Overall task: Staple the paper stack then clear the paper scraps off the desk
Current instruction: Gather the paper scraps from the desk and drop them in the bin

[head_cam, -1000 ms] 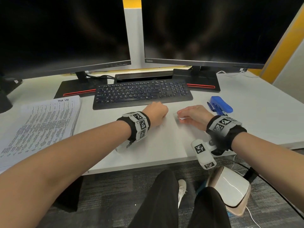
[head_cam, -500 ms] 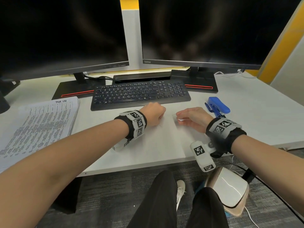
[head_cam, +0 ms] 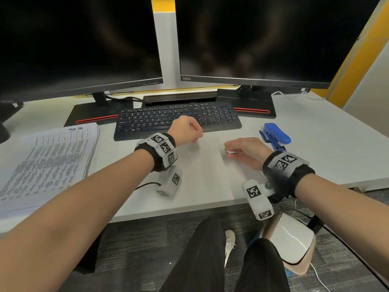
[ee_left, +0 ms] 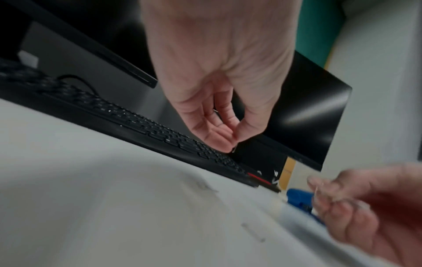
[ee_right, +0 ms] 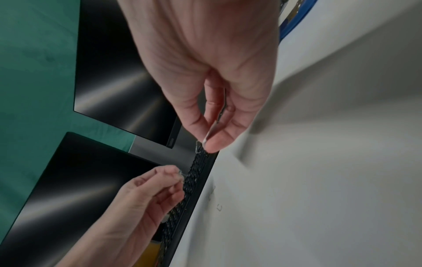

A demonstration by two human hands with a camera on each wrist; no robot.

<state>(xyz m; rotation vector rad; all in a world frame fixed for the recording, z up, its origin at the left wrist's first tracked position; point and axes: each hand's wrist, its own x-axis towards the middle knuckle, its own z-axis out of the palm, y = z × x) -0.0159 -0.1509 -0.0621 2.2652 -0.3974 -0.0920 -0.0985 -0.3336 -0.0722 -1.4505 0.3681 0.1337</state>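
Motion blur hides what my left hand [head_cam: 185, 131] pinches, perhaps a bent wire staple, while my right hand [head_cam: 245, 151] pinches a small white paper scrap [head_cam: 229, 152] over the smooth white desk [head_cam: 326, 144], the thick printed paper stack [head_cam: 46, 165] lying far left, long axis running away from me.

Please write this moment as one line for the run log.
phase: clearing desk | left hand: pinches small bit | right hand: pinches paper scrap | stapler: idle on desk
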